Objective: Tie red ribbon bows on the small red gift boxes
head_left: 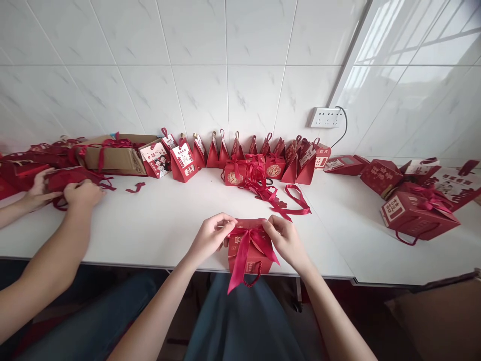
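Note:
A red gift box [235,255] with gold characters stands at the table's front edge before me. Across its top runs a crimson ribbon [244,255] tied in a bow, with two tails hanging down the front. My left hand [215,234] pinches the bow at the box's upper left corner. At the upper right, my right hand [284,239] has thumb and finger closed on the other side of the bow. A twisted red cord handle [254,278] droops below the box front. The fingertips partly hide the ribbon ends they hold.
Behind lie loose ribbons [298,200] and a row of red boxes [213,153] along the tiled wall. More boxes [417,210] stand at the right. On the left, a co-worker's hands [80,193] hold a red box near a cardboard carton [116,160]. A power strip [326,118] hangs on the wall.

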### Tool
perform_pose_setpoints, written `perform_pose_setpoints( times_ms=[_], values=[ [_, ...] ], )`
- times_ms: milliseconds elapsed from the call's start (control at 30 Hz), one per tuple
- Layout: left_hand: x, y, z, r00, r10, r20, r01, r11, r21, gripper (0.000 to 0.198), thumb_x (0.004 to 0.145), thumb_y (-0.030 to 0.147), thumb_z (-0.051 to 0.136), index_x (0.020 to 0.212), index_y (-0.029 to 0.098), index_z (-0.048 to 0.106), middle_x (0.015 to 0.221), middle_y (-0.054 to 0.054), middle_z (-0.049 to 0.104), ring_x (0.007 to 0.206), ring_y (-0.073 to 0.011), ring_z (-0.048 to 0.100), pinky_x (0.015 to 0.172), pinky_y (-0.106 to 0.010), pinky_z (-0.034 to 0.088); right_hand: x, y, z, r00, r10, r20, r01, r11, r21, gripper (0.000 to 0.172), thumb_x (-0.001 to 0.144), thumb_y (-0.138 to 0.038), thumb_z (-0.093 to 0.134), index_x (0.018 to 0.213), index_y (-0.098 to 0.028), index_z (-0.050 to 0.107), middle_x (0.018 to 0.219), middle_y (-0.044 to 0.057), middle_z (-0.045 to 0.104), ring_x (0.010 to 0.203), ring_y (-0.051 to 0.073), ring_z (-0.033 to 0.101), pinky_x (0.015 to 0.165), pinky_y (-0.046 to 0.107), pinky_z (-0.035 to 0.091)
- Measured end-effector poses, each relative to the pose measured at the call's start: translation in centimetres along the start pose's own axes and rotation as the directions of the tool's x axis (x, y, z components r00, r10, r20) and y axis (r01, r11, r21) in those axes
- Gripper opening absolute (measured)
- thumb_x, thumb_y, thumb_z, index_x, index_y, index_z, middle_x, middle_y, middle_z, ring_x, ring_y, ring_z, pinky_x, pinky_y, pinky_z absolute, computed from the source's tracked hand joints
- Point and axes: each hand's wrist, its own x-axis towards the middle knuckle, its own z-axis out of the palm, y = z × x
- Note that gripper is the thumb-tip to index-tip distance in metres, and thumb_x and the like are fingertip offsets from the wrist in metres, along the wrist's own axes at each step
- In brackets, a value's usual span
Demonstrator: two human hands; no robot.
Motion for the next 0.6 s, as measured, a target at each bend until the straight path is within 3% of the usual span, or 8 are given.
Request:
perform_pose_setpoints(
  times_ms=[100,200,367,467,533,600],
  values=[
    [-0.5,-0.2,0.6,0.992,0.076,-0.099,-0.068,0.994,0.082,0.025,0.084,0.042,0.053,0.083,0.018,0.06,0.058,0.004,0.046,0.05,-0.0085,0.043,0.044,-0.019,0.034,-0.7,1.1,0.8,0.998,0.03,-0.058,-0.022,0.991,0.131,0.043,0.088,-0.052,0.045,0.061,-0.02,0.034,0.056,-0.005,0.034,0.054,0.01,0.031,0.049,0.024,0.027],
    [-0.7,-0.1,0.9,0.986,0.126,-0.109,-0.112,0.985,0.128,0.023,0.084,0.04,0.053,0.085,0.018,0.061,0.062,0.003,0.048,0.056,-0.0094,0.046,0.051,-0.019,0.036,-1.0,1.5,1.3,0.994,0.049,-0.102,-0.027,0.978,0.207,0.044,0.087,-0.053,0.047,0.061,-0.02,0.035,0.057,-0.004,0.035,0.054,0.01,0.031,0.05,0.024,0.027],
    [-0.9,0.1,0.3,0.98,0.048,-0.193,-0.057,0.997,-0.041,0.037,0.078,0.038,0.059,0.11,0.024,0.048,0.096,0.0,0.054,0.055,-0.0062,0.047,0.045,-0.019,0.03,-0.9,1.6,1.3,0.993,0.022,-0.112,0.007,0.969,0.247,0.045,0.087,-0.054,0.049,0.06,-0.02,0.035,0.057,-0.005,0.035,0.054,0.01,0.03,0.05,0.024,0.027],
    [-1.3,0.1,0.0,0.972,-0.059,-0.228,0.058,0.998,-0.012,0.026,0.081,0.046,0.052,0.084,0.02,0.047,0.07,0.004,0.045,0.049,-0.0068,0.036,0.043,-0.02,0.022,-0.9,1.7,1.2,0.996,0.03,-0.083,-0.006,0.963,0.269,0.045,0.087,-0.054,0.05,0.061,-0.02,0.037,0.058,-0.004,0.036,0.055,0.01,0.03,0.05,0.024,0.026],
    [-1.6,0.1,0.2,0.979,-0.11,-0.173,0.122,0.99,0.063,0.039,0.083,0.052,0.047,0.065,0.02,0.035,0.058,0.006,0.028,0.048,-0.0074,0.026,0.043,-0.021,0.018,-0.9,1.8,1.2,0.996,0.036,-0.084,-0.012,0.963,0.269,0.045,0.086,-0.054,0.051,0.061,-0.02,0.037,0.057,-0.004,0.036,0.055,0.01,0.031,0.05,0.024,0.026],
    [-1.8,0.2,0.6,0.987,-0.106,-0.118,0.118,0.988,0.103,0.046,0.083,0.054,0.044,0.06,0.02,0.025,0.057,0.006,0.02,0.05,-0.0078,0.021,0.044,-0.022,0.016,-1.0,1.7,1.4,0.994,0.046,-0.099,-0.019,0.965,0.262,0.045,0.086,-0.055,0.051,0.061,-0.02,0.037,0.057,-0.004,0.036,0.055,0.01,0.031,0.05,0.024,0.026]
  ],
)
